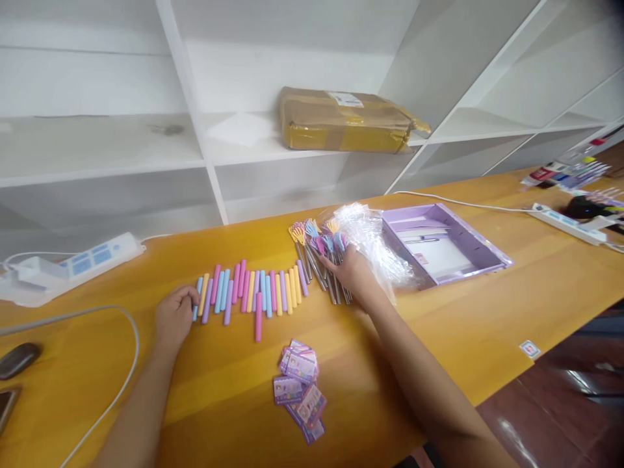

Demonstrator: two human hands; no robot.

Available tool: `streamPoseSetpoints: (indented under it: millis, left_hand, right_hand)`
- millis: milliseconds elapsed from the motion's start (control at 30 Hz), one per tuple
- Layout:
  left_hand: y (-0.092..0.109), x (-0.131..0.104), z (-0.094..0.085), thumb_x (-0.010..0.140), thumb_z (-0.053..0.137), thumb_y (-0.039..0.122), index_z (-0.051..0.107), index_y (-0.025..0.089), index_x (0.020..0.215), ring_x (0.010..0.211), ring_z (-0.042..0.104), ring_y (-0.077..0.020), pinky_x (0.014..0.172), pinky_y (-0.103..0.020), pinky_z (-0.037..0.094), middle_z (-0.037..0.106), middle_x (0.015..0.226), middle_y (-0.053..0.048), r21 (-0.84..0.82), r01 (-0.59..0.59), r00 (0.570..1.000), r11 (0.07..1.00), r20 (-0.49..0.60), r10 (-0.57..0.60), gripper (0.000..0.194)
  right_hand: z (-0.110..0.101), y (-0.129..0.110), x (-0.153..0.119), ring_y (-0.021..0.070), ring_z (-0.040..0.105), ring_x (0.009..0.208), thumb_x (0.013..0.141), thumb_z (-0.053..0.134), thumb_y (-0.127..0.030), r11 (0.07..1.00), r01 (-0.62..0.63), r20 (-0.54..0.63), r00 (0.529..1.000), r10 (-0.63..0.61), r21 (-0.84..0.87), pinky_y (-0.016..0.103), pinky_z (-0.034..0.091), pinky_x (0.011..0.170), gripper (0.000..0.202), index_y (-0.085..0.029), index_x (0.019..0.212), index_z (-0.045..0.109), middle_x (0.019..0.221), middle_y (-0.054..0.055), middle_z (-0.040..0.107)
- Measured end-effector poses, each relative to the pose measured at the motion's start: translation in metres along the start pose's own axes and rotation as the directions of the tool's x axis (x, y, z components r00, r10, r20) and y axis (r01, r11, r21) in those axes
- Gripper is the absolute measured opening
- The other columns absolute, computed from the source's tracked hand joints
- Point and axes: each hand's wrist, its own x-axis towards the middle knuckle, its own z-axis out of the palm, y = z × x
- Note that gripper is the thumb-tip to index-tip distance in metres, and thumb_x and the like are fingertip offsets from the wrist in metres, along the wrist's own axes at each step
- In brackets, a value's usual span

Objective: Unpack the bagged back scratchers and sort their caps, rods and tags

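Observation:
A row of pink, blue, yellow and purple sticks (246,289) lies side by side on the wooden table; one pink stick (258,317) sits lower than the others. At the row's left end my left hand (176,315) rests with curled fingers touching the blue end stick; whether it grips it is unclear. My right hand (353,273) reaches into a pile of metal rods with colored hand-shaped heads (316,244), thumb and fingers apart at its right side. Clear plastic wrapping (377,244) lies right beside that hand. Small purple printed cards (299,390) are heaped nearer to me.
A purple tray (480,250) stands right of the wrapping. Power strips (92,260) and cables lie at both sides. A dark mouse (19,361) is at left. A taped carton (346,123) sits on the white shelf behind. A bottle (543,174) lies at far right.

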Motion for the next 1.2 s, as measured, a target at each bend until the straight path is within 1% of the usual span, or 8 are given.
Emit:
streamPoseSetpoints:
  millis: [433, 533, 633, 733, 867, 1067, 1133, 1200]
  left_hand:
    - [0.003, -0.001, 0.0, 0.082, 0.043, 0.02, 0.058, 0.025, 0.066, 0.071, 0.059, -0.0185, 0.072, -0.031, 0.043, 0.064, 0.075, 0.003, 0.022, -0.034, 0.999, 0.999, 0.003, 0.034, 0.023]
    - [0.005, 0.0, 0.0, 0.082, 0.043, 0.021, 0.058, 0.025, 0.066, 0.07, 0.059, -0.0188, 0.072, -0.031, 0.043, 0.064, 0.074, 0.003, 0.035, -0.035, 0.999, 0.999, -0.002, 0.035, 0.022]
    - [0.006, 0.0, 0.0, 0.082, 0.043, 0.022, 0.058, 0.025, 0.065, 0.067, 0.059, -0.0193, 0.07, -0.031, 0.043, 0.064, 0.072, 0.002, 0.033, -0.027, 1.0, 0.999, 0.004, 0.027, 0.022]
    - [0.007, 0.001, -0.001, 0.082, 0.043, 0.022, 0.057, 0.025, 0.065, 0.068, 0.06, -0.0202, 0.07, -0.031, 0.043, 0.065, 0.072, 0.002, 0.045, -0.023, 1.0, 0.999, 0.01, 0.022, 0.023]
    - [0.008, 0.002, -0.002, 0.081, 0.044, 0.021, 0.058, 0.025, 0.064, 0.07, 0.061, -0.0204, 0.071, -0.031, 0.044, 0.067, 0.073, 0.001, 0.079, -0.021, 1.0, 0.997, 0.001, 0.021, 0.022]
    - [0.007, 0.004, -0.002, 0.079, 0.044, 0.022, 0.057, 0.025, 0.064, 0.068, 0.059, -0.0194, 0.07, -0.03, 0.044, 0.064, 0.072, 0.001, 0.036, -0.081, 0.997, 0.996, -0.001, 0.081, 0.02]
    - [0.006, 0.004, -0.001, 0.08, 0.044, 0.022, 0.057, 0.025, 0.065, 0.068, 0.059, -0.0193, 0.07, -0.03, 0.044, 0.064, 0.072, 0.002, 0.043, -0.073, 0.997, 0.996, 0.001, 0.073, 0.02]
    - [0.005, 0.004, -0.001, 0.08, 0.044, 0.022, 0.057, 0.025, 0.065, 0.068, 0.059, -0.0193, 0.07, -0.03, 0.044, 0.064, 0.071, 0.002, 0.054, -0.063, 0.998, 0.997, 0.003, 0.063, 0.02]
  right_hand:
    - [0.0, -0.001, -0.001, 0.032, 0.075, 0.098, 0.08, 0.08, -0.038, 0.997, -0.021, 0.016, 1.0, 0.022, -0.068, 0.032, 0.051, 0.078, 0.061, -0.009, 0.127, 0.055, 0.11, 0.022, 0.076]
    - [-0.005, 0.004, -0.005, 0.0297, 0.073, 0.093, 0.076, 0.081, -0.038, 1.0, 0.019, 0.011, 1.0, -0.019, 0.001, 0.031, 0.049, 0.074, 0.054, -0.012, 0.12, 0.062, 0.107, 0.019, 0.077]
    - [-0.014, 0.01, -0.015, 0.0238, 0.069, 0.079, 0.072, 0.08, -0.034, 0.979, 0.037, -0.006, 0.999, -0.037, 0.201, 0.029, 0.047, 0.067, 0.037, -0.015, 0.102, 0.068, 0.091, 0.011, 0.076]
    - [-0.024, 0.02, -0.031, 0.0176, 0.061, 0.064, 0.069, 0.076, -0.031, 0.866, 0.01, -0.02, 1.0, 0.001, 0.5, 0.027, 0.043, 0.059, 0.023, -0.018, 0.085, 0.066, 0.069, 0.001, 0.067]
    - [-0.032, 0.035, -0.055, 0.0132, 0.052, 0.055, 0.07, 0.073, -0.032, 0.573, -0.005, -0.05, 0.996, 0.079, 0.819, 0.025, 0.042, 0.051, 0.019, -0.019, 0.074, 0.06, 0.061, -0.003, 0.055]
    - [-0.031, 0.039, -0.084, 0.0165, 0.061, 0.059, 0.083, 0.082, -0.052, 0.307, 0.159, -0.141, 0.987, -0.081, 0.938, 0.031, 0.057, 0.055, 0.039, -0.021, 0.08, 0.059, 0.068, 0.0, 0.061]
    - [-0.031, 0.036, -0.091, 0.0167, 0.062, 0.058, 0.087, 0.079, -0.056, 0.273, 0.228, -0.213, 0.973, -0.086, 0.934, 0.033, 0.059, 0.056, 0.042, -0.021, 0.079, 0.058, 0.067, 0.0, 0.06]
    - [-0.033, 0.034, -0.097, 0.0174, 0.063, 0.058, 0.089, 0.078, -0.057, 0.297, 0.283, -0.269, 0.959, -0.088, 0.912, 0.033, 0.059, 0.055, 0.043, -0.021, 0.075, 0.058, 0.066, 0.001, 0.061]
